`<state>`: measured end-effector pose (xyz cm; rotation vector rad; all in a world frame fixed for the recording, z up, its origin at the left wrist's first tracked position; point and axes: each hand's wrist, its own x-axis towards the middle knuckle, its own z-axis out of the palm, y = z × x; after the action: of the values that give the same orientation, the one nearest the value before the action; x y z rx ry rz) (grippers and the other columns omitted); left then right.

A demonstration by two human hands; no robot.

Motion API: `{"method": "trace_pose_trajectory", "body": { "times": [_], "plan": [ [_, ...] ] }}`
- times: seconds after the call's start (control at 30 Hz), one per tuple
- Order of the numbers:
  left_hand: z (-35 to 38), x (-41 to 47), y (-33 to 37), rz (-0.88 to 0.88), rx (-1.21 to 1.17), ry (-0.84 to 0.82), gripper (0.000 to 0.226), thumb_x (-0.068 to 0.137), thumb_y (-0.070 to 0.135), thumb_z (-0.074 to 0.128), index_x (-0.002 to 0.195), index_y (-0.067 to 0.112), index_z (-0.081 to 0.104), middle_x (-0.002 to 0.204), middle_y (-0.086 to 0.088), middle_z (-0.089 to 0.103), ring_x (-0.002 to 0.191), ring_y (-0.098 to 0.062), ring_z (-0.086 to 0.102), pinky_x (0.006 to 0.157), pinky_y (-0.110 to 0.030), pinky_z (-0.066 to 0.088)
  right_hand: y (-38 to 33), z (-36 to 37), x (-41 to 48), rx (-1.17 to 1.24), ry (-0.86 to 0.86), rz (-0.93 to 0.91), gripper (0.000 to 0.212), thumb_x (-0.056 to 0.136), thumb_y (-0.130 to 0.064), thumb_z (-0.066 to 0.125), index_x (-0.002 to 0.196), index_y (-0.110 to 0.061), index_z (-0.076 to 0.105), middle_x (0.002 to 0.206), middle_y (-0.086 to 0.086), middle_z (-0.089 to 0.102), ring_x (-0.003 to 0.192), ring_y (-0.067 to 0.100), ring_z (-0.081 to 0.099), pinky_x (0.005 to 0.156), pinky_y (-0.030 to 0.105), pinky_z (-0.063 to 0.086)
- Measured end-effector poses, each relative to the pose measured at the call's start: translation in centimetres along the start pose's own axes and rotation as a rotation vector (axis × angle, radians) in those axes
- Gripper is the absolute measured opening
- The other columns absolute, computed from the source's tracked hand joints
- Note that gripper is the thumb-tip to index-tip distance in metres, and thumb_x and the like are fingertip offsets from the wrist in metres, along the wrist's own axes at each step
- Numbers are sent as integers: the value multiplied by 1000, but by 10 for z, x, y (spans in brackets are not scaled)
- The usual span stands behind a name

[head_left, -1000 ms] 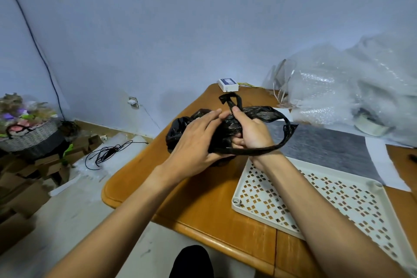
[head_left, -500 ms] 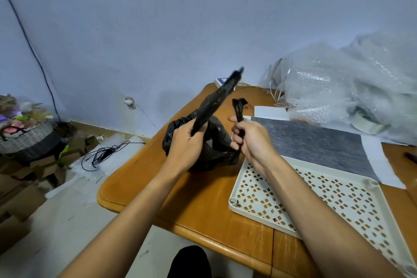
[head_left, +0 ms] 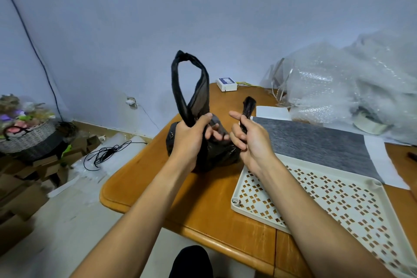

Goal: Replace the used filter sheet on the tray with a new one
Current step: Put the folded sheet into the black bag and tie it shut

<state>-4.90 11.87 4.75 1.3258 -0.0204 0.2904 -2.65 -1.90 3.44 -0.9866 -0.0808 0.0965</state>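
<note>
Head camera, from left to right: a wicker basket (head_left: 29, 137) and a coiled black cable (head_left: 106, 153) lie on the floor, off the table's left edge. On the wooden table (head_left: 158, 189), near its far left corner, sits a black plastic bag (head_left: 216, 153). The left hand (head_left: 189, 140) is fisted around one bag handle (head_left: 191, 83), whose loop stands upright above the fist. The right hand (head_left: 252, 142), just beside it, pinches the other handle (head_left: 247, 108) between thumb and curled fingers, index finger extended; that handle's end also points up. A small white box (head_left: 226, 84) rests at the table's far edge. The white perforated tray (head_left: 338, 201) lies flat by the near right edge, bare of any sheet, its long axis running toward the near right corner. Behind it and touching its far rim, the grey filter sheet (head_left: 316, 142) lies flat on white paper (head_left: 381, 165), its long axis roughly parallel to the tray's. Bubble wrap (head_left: 352, 83) is heaped at the far right.
</note>
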Motion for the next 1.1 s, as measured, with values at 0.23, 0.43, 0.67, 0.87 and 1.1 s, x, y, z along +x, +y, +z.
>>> {"method": "trace_pose_trajectory", "body": {
  "times": [0.23, 0.43, 0.67, 0.87, 1.1],
  "plan": [
    [6, -9, -15, 323, 443, -49, 3, 97, 17, 61, 95, 18, 64, 78, -9, 68, 64, -32, 67, 64, -55, 59, 2, 9, 2, -60, 73, 42, 20, 106, -11, 38, 116, -6, 54, 46, -6, 33, 35, 8, 24, 40, 25, 33],
    [5, 0, -23, 252, 551, -56, 15, 86, 12, 63, 101, 13, 58, 81, -12, 70, 65, -32, 71, 60, -53, 61, -2, 11, -16, -503, -228, 15, 4, 74, -20, 56, 75, -21, 52, 61, -3, 41, 53, 10, 37, 61, 31, 31],
    [-1, 3, -14, 400, 776, -249, 13, 87, 1, 66, 95, 10, 62, 82, 7, 69, 79, -4, 67, 69, -22, 53, 1, 9, -16, -757, -164, 21, 43, 98, -60, 45, 108, -22, 63, 66, -14, 57, 59, 1, 54, 55, 15, 39],
    [-17, 7, 4, 24, 510, -534, 17, 90, 7, 74, 98, -3, 63, 80, 0, 78, 78, -12, 75, 79, -21, 55, 7, -9, -8, -204, -113, 109, 49, 100, -49, 52, 106, -2, 67, 56, -1, 37, 46, 13, 34, 61, 29, 40],
    [-25, 14, -6, -155, 396, -439, 15, 100, 10, 59, 103, 10, 73, 94, -11, 78, 91, -23, 75, 87, -31, 58, -1, -11, -13, -151, -309, 114, 42, 101, -39, 56, 95, 0, 70, 56, 3, 31, 49, 14, 42, 72, 28, 45]
  ]
}}
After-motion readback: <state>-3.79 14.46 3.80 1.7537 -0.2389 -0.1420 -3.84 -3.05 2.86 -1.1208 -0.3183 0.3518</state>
